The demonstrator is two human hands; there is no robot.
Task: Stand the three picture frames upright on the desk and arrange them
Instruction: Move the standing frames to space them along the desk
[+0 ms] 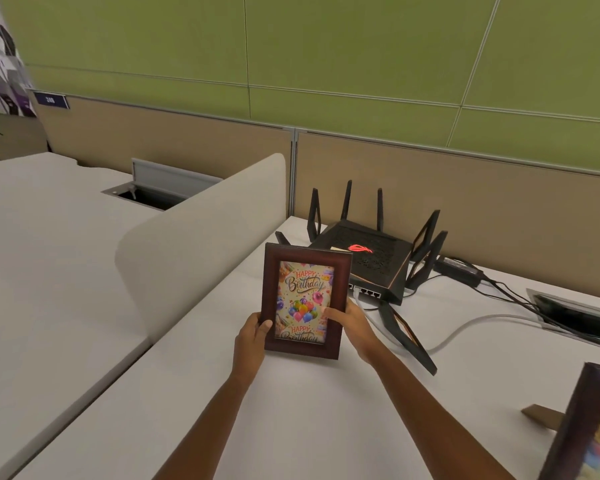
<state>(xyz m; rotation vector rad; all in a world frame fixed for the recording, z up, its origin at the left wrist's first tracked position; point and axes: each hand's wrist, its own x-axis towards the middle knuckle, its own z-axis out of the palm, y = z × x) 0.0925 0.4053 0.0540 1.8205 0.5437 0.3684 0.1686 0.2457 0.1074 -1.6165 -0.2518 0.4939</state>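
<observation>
A dark wooden picture frame with a "Happy Birthday" balloon card stands upright on the white desk, in front of a router. My left hand grips its lower left edge. My right hand holds its lower right edge, with the thumb on the glass. A second dark frame stands at the lower right corner of the view, cut off by the edge, its brown back stand showing behind it. A third frame is not in view.
A black router with several upright antennas sits just behind the held frame. Cables and a power adapter run right to a desk cable port. A rounded beige divider borders the desk on the left. Partition panels stand behind.
</observation>
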